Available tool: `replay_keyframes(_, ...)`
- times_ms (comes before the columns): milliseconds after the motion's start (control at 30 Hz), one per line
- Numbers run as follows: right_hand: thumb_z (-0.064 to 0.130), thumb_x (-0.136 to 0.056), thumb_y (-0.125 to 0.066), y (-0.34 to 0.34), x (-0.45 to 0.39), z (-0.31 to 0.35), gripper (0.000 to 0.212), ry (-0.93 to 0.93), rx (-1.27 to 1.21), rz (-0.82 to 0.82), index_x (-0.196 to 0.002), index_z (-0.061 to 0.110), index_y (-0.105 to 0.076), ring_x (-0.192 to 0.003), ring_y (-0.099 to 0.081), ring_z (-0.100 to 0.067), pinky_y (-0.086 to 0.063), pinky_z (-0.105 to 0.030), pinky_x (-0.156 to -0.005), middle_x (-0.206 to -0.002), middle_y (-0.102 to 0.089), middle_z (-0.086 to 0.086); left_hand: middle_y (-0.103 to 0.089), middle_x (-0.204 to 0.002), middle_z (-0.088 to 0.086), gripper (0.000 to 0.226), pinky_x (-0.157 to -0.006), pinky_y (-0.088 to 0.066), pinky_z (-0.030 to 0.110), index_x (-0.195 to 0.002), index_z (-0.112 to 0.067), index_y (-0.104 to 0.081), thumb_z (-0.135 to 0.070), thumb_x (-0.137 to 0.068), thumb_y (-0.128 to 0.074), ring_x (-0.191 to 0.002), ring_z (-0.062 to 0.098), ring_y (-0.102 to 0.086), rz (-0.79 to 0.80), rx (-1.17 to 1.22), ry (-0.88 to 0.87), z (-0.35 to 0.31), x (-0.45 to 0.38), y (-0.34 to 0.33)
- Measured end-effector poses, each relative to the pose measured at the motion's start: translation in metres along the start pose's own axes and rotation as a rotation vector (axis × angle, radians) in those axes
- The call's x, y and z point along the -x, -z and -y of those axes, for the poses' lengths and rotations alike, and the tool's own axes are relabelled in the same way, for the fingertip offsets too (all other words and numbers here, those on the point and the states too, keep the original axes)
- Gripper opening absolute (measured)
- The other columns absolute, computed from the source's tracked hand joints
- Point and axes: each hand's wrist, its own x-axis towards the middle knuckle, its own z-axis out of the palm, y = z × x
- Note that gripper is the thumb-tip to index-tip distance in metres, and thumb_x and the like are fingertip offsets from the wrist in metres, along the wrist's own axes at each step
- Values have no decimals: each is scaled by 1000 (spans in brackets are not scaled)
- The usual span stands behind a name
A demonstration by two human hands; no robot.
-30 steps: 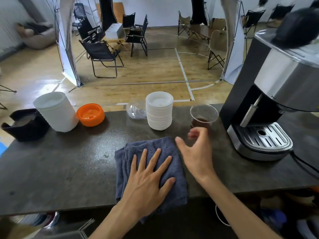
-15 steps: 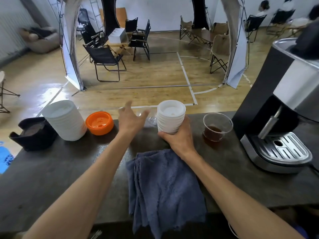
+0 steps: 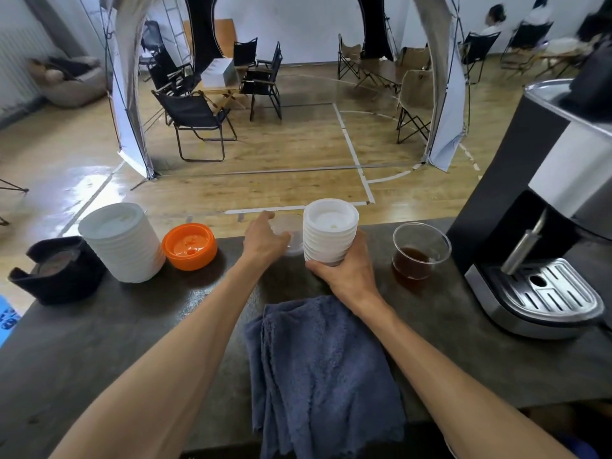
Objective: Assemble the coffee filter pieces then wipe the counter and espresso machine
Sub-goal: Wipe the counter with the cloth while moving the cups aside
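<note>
My right hand point(image 3: 344, 270) wrapped around the base of the small ribbed white filter piece point(image 3: 330, 230), which stood at the far edge of the dark counter point(image 3: 99, 342). My left hand point(image 3: 265, 240) closed its fingers on the clear plastic dome point(image 3: 288, 235) just beside it. The blue-grey cloth point(image 3: 324, 372) lay rumpled between my forearms, overhanging the near edge. A clear cup of dark coffee point(image 3: 419, 256) stood right of the filter, near the espresso machine point(image 3: 546, 226). Left sat an orange lid point(image 3: 189, 246), a larger ribbed white piece point(image 3: 122, 241) and a black holder point(image 3: 54, 270).
</note>
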Motion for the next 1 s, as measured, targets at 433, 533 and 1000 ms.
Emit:
replay_keyframes(433, 15, -54, -90, 3, 3, 9, 45, 0, -14, 41, -77, 32, -55, -74, -63, 12, -52, -16, -57, -77, -64, 14, -63, -113, 6, 54, -85, -54, 39, -121, -17, -58, -20, -71, -80, -101, 24, -61, -9, 381, 191, 11, 15, 17)
replay_keyframes(533, 7, -57, -89, 8, 6, 13, 52, -37, -46, 57, -72, 32, -46, -68, -55, 23, -45, -7, -55, -74, -55, 17, -66, -109, 11, 44, -67, -51, 34, -116, -18, -57, -19, -75, -75, -84, 23, -62, -77, 497, 205, 6, 21, 27)
replay_keyframes(1000, 9, -53, -90, 8, 5, 11, 48, -48, -24, 81, -73, 31, -52, -63, -61, 7, -50, -18, -52, -73, -63, 13, -62, -81, -1, 23, -58, -41, 23, -101, -8, -70, -22, -82, -70, -69, 14, -55, 132, 514, -101, -100, 51, 47)
